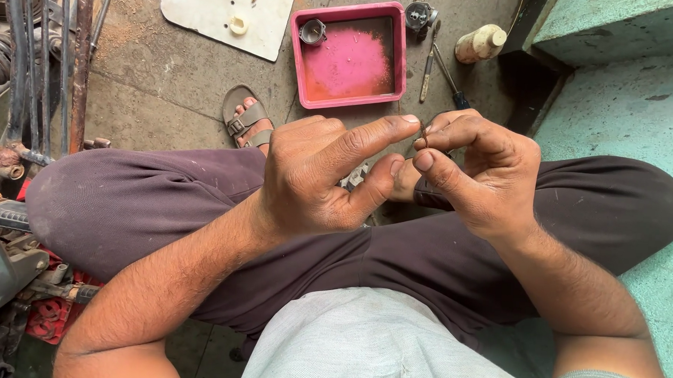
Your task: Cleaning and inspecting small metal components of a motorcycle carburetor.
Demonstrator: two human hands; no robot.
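Two hands' fingers (427, 161) around thin dark metal part (425, 132)

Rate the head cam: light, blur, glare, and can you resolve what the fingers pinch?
Head view: soft, even daylight, no hard shadows or glare. Both hands, left hand and right hand, are sharp, without motion blur. The small part pinched between the fingertips is too tiny to identify. The pink tray reads clearly. Slight wide-angle stretch at the edges.

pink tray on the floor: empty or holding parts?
Holding parts: the pink tray has one small round metal part in its far left corner; the rest shows only reddish residue.
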